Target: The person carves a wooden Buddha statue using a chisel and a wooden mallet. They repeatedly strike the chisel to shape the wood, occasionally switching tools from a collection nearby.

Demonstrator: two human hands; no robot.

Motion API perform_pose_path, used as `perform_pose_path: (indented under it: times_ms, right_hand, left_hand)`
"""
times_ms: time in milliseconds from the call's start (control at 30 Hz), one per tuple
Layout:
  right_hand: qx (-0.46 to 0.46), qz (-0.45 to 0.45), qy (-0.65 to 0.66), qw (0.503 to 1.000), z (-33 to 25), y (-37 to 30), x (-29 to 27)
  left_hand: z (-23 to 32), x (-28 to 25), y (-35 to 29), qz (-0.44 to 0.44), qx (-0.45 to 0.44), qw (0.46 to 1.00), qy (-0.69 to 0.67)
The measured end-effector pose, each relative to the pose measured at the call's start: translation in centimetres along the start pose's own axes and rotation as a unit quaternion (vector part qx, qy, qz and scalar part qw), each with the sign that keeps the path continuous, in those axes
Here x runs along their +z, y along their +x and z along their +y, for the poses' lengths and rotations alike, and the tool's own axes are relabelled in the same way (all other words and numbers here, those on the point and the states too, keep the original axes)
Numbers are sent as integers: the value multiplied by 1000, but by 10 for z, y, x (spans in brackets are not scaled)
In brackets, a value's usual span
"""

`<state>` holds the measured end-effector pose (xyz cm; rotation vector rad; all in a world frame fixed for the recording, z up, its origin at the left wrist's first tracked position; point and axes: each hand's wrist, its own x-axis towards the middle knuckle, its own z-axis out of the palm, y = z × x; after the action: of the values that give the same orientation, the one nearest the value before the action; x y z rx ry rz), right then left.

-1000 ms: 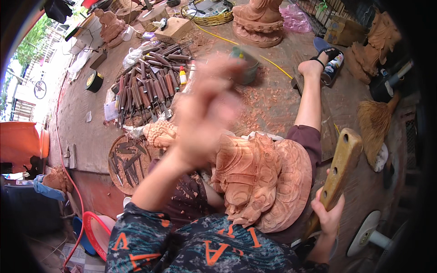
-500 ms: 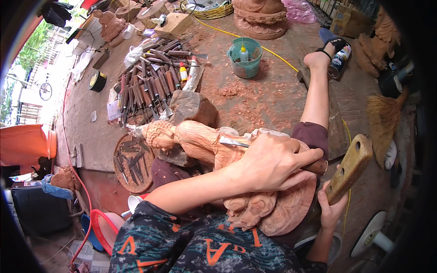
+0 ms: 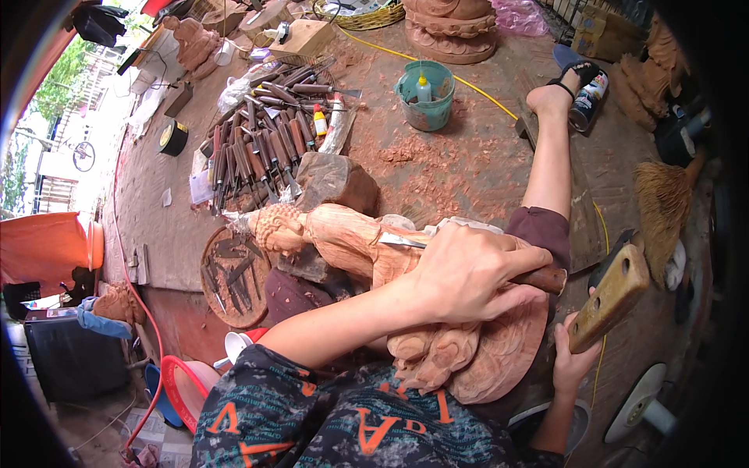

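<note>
A carved wooden figure (image 3: 343,234) with a curly-haired head lies across my lap, head to the left. My left hand (image 3: 476,269) is closed round a chisel (image 3: 546,279) above the figure's middle. The blade points left and touches or nearly touches the carved robe; the brown handle sticks out on the right. My right hand (image 3: 573,360) grips a flat wooden mallet (image 3: 612,300) with holes in it, raised to the right of the chisel's handle end and apart from it. The left hand and forearm hide part of the figure.
Many wood-handled chisels (image 3: 253,148) lie heaped beyond a wooden block (image 3: 335,185). A round tray (image 3: 234,312) of small tools sits at left. Farther off stand a green bucket (image 3: 427,117) and a spray can (image 3: 587,101). A broom (image 3: 663,210) lies at right; wood chips litter the floor.
The mallet has dropped slightly and drawn a little away from the chisel's handle. My left hand keeps the chisel at about the same spot on the figure. The whole view has shifted slightly.
</note>
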<state>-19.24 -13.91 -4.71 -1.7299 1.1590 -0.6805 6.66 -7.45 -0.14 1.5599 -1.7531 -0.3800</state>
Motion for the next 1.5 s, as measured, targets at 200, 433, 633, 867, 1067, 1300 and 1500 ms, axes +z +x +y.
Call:
perform_pose_path:
  times_ms: [200, 433, 633, 867, 1067, 1300, 1500]
  right_hand:
    - [-32, 22, -49, 998, 9, -2, -1]
    - [-72, -10, -72, 995, 3, -6, 3]
    - [-153, -6, -135, 979, 15, -14, 1]
    - [-100, 24, 4, 995, -10, -14, 12]
    - [-102, 46, 28, 993, -14, -13, 13]
    - [-69, 71, -41, 994, 5, -17, 9]
    - [-153, 40, -159, 975, -3, -16, 7]
  left_hand:
    - [-3, -1, -1, 26, 2, 1000, -11]
    - [12, -11, -2, 65, 68, 994, 64]
    - [13, -3, -10, 67, 100, 993, 16]
    - [7, -1, -11, 73, 89, 993, -5]
    - [8, -2, -11, 43, 67, 997, -17]
    - [5, 0, -11, 28, 60, 998, -19]
    - [6, -4, -12, 61, 70, 995, -23]
